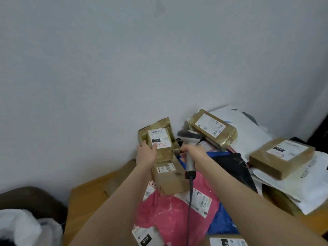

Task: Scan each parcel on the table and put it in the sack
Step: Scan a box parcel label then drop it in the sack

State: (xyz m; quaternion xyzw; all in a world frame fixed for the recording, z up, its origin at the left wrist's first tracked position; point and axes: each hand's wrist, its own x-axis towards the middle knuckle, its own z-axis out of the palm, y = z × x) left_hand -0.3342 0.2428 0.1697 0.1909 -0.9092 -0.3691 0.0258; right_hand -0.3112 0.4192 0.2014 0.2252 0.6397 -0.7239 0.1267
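Pink bag lies nearest. Above it, the left hand clasps a taped parcel, label up for scanning; the right hand grips the scanner.

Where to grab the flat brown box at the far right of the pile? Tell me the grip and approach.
Take the flat brown box by its near long edge, from the front: that edge overhangs the white mailers beneath, leaving room for fingers under and thumb on top. It lies label-up, so it probably needs no turning.
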